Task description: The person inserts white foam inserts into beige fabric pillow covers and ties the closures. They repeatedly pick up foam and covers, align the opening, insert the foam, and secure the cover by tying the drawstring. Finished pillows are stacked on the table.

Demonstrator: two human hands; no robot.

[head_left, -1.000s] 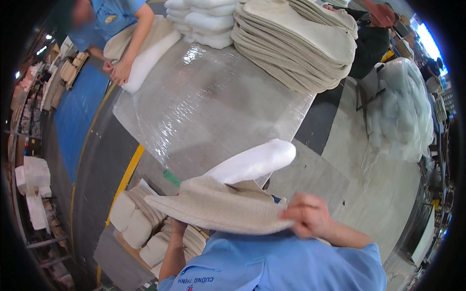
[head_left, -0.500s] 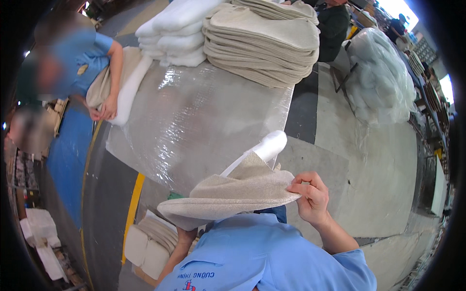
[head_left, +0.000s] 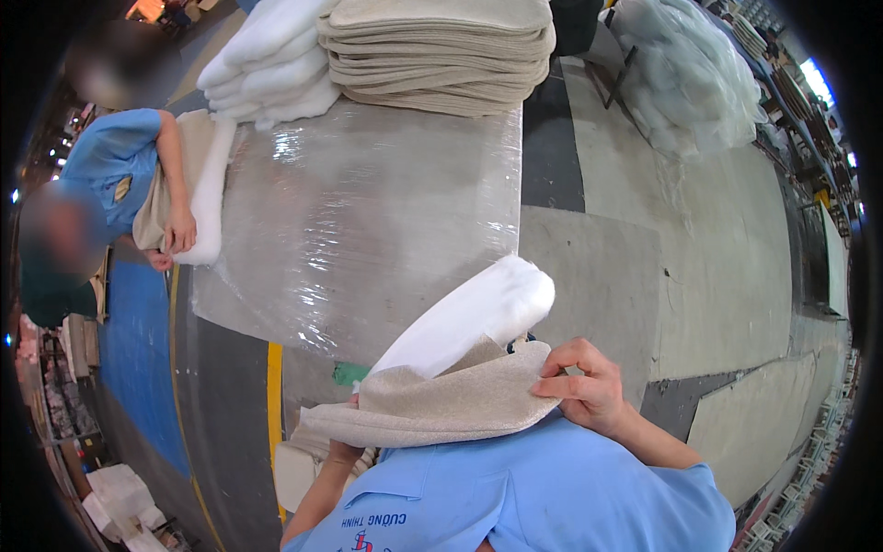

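A beige fabric cushion cover is bunched in front of my chest. Out of its far opening sticks a long white padding insert, its rounded end over the near edge of the table. At the cover's right end, my right hand pinches the fabric edge between thumb and fingers. Under the left end, my left hand grips the cover from below. Fabric hides most of its fingers; a fingertip shows at the left edge. How deep the padding reaches inside is hidden.
On the plastic-wrapped table stand a stack of beige covers and white padding pieces. A co-worker at the left handles another cover and white pad. A clear bag of white filling lies back right; beige pieces sit low left.
More of the white padding shows beyond the cover's opening now. The cover's left end has dropped a little and its folds have shifted. My right hand still pinches the edge. The whole view has shifted.
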